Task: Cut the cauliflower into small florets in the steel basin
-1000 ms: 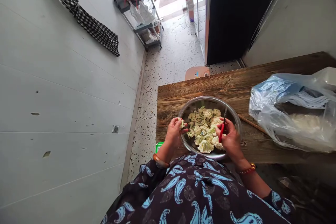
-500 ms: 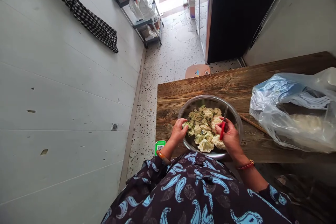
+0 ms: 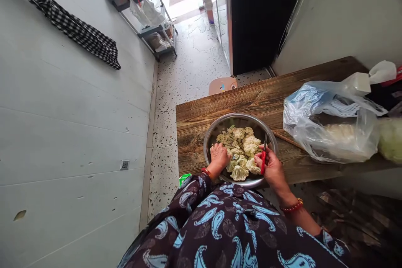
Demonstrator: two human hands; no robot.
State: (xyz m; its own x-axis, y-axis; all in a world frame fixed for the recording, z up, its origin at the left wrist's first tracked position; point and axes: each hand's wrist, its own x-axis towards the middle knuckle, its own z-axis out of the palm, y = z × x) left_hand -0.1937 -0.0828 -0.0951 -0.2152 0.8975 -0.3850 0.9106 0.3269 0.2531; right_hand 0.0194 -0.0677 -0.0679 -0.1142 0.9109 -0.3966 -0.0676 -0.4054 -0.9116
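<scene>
On the wooden table stands a round metal bowl filled with cut cauliflower florets. My left hand reaches over the bowl's left side, its fingers bent together and pressed down among the florets. The fingertips are hidden, so what they pinch does not show. At the bowl's right rim, my right hand is closed on a small red-handled knife. Its dark, narrow blade points up and away from me. Larger pale florets lie beside the knife, near the right fingers.
A clear plastic bag with things inside lies on the wooden table, right of the bowl. A thin wooden stick runs from bowl to bag. Beyond the table are a pinkish stool and a shelf cart.
My left hand has moved from the bowl's left rim inward, over the florets. My right hand still grips the knife. The whole view has shifted, bringing more of the table's right side into sight.
</scene>
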